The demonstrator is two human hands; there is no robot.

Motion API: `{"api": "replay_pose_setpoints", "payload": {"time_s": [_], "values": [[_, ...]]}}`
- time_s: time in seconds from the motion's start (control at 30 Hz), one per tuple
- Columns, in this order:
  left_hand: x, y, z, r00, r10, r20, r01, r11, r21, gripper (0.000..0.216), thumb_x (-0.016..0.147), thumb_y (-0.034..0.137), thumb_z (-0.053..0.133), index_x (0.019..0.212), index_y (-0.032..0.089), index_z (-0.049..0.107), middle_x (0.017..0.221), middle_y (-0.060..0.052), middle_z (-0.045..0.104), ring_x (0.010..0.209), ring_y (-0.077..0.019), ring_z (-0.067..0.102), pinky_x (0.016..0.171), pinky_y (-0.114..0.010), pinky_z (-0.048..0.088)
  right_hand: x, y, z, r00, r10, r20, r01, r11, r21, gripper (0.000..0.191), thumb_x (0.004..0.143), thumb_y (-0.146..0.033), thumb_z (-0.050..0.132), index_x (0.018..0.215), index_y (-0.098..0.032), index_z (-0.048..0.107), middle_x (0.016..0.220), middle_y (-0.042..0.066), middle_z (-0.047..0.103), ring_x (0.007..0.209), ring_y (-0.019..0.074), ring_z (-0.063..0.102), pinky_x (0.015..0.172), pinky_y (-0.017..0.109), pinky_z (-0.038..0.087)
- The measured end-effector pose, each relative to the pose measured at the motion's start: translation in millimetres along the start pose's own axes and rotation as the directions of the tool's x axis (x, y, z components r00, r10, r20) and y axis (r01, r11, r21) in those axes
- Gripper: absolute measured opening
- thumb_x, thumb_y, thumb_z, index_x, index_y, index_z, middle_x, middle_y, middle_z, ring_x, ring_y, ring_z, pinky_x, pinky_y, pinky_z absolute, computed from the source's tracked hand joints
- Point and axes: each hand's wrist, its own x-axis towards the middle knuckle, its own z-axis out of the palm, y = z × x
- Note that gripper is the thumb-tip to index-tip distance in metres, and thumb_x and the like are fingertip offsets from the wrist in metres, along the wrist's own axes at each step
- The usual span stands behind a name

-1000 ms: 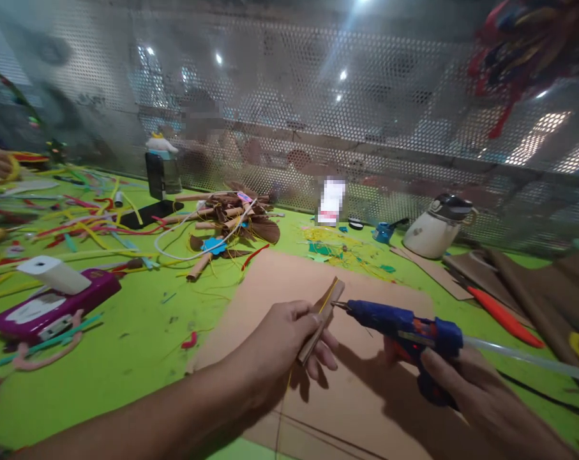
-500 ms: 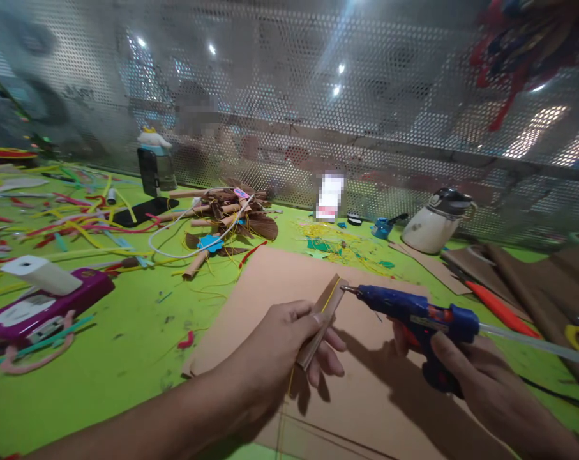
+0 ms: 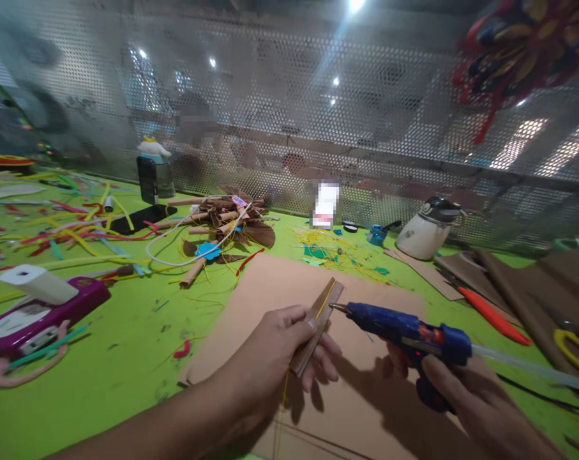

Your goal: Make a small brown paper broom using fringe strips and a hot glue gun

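Sliding a little down from the strip's upper end since half a second ago, the nozzle of the glue gun (image 3: 404, 329) is now meeting the strip's right edge, as far as I am seeing it.

Far left on the green surface (image 3: 126, 364), a purple case (image 3: 54, 310) is lying with a white box (image 3: 36, 283) resting on it, among scattered coloured strips. Further back, a pile of brown rolls (image 3: 229, 220) is sitting with a white cable (image 3: 174, 246) looping past it.

Toward the middle, my left hand (image 3: 277, 351) is hovering over a sheet of cardboard (image 3: 265, 287) and is pinching a brown strip (image 3: 318, 319) between thumb and fingers. That strip is tilting up and to the right, its upper end free, with a yellow thread running along it.

Right of it, my right hand (image 3: 466, 390) is wrapping closed around the blue gun's handle, with a finger lying toward the trigger. A clear glue stick (image 3: 533, 367) is jutting out of the gun's back toward the right edge.

Behind these, a white jug (image 3: 426, 233) is standing near the mesh wall (image 3: 289, 115), and an orange tool (image 3: 495, 308) is lying beside brown sheets at far right.
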Motion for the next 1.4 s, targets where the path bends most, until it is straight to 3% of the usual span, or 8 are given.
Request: {"api": "replay_pose_setpoints", "payload": {"time_s": [0.13,0.27,0.4,0.57,0.77,1.03,1.2,1.4], "values": [[-1.5,2.2,1.3,1.000,0.019,-0.013,-0.019,1.000,0.019,0.030,0.086,0.036,0.051,0.076,0.009,0.061,0.059,-0.010,0.063,0.042,-0.0070,0.048,0.040,-0.017,0.030,-0.1,-6.3,0.8,0.999,-0.003,-0.040,0.003,1.000,0.006,0.043,0.091,-0.049,0.038,0.081,-0.021,0.069,0.076,0.006,0.066,0.070,0.0216,0.061,0.060,0.029,0.050],[-2.1,1.4,2.4,0.999,0.044,-0.013,-0.044,0.999,0.004,0.028,0.084,0.035,0.053,0.076,0.009,0.062,0.060,-0.010,0.062,0.048,-0.0108,0.055,0.042,-0.018,0.033,3.1,-13.0,2.1,0.992,0.037,-0.119,-0.029,0.997,0.065,0.043,0.090,-0.051,0.040,0.076,-0.020,0.066,0.075,0.006,0.065,0.072,0.0220,0.059,0.063,0.030,0.047],[-3.9,2.2,3.9,0.999,0.038,-0.024,-0.038,0.999,-0.005,0.026,0.084,0.032,0.054,0.077,0.009,0.061,0.063,-0.010,0.063,0.052,-0.0112,0.058,0.044,-0.017,0.033,6.2,-10.0,1.1,0.995,0.040,-0.090,-0.030,0.994,0.107,0.041,0.090,-0.051,0.039,0.074,-0.020,0.061,0.078,0.005,0.064,0.072,0.0215,0.058,0.064,0.031,0.045],[-5.3,4.2,4.8,1.000,0.010,-0.012,-0.009,0.999,0.031,0.030,0.088,0.034,0.049,0.076,0.009,0.061,0.058,-0.010,0.063,0.040,-0.0060,0.047,0.039,-0.016,0.028,9.4,0.0,-0.8,0.999,0.021,-0.048,-0.015,0.994,0.113,0.041,0.091,-0.050,0.038,0.077,-0.019,0.061,0.077,0.006,0.063,0.069,0.0213,0.056,0.069,0.034,0.046],[-5.3,1.8,2.9,0.999,0.040,-0.012,-0.040,0.999,0.014,0.028,0.087,0.034,0.052,0.076,0.010,0.061,0.061,-0.010,0.064,0.047,-0.0087,0.054,0.040,-0.015,0.030,6.4,2.9,-0.3,1.000,-0.020,-0.016,0.022,0.993,0.116,0.043,0.091,-0.049,0.039,0.078,-0.017,0.066,0.073,0.007,0.062,0.067,0.0213,0.057,0.064,0.033,0.047],[-1.8,0.1,0.1,0.998,0.061,-0.027,-0.062,0.998,-0.026,0.025,0.085,0.033,0.054,0.085,0.009,0.062,0.074,-0.012,0.066,0.052,-0.0101,0.057,0.044,-0.017,0.035,-3.4,-14.5,5.7,0.994,0.106,-0.018,-0.103,0.989,0.106,0.052,0.086,-0.060,0.040,0.076,-0.019,0.070,0.072,0.007,0.063,0.069,0.0231,0.057,0.067,0.035,0.044],[-2.4,1.7,-0.5,0.999,0.042,-0.030,-0.042,0.999,0.010,0.029,0.087,0.035,0.050,0.080,0.009,0.062,0.062,-0.010,0.064,0.046,-0.0082,0.051,0.040,-0.016,0.030,-3.6,-17.4,5.8,0.993,0.118,-0.016,-0.116,0.990,0.080,0.053,0.085,-0.061,0.039,0.073,-0.020,0.069,0.077,0.008,0.064,0.076,0.0248,0.057,0.072,0.036,0.041],[-5.3,2.7,1.6,1.000,0.029,0.001,-0.029,0.999,0.033,0.033,0.088,0.037,0.048,0.078,0.009,0.061,0.059,-0.011,0.063,0.044,-0.0084,0.051,0.039,-0.016,0.028,1.6,-14.2,6.2,0.995,0.096,-0.016,-0.092,0.980,0.174,0.051,0.088,-0.058,0.037,0.074,-0.018,0.066,0.071,0.007,0.060,0.074,0.0238,0.054,0.064,0.033,0.040]]}}
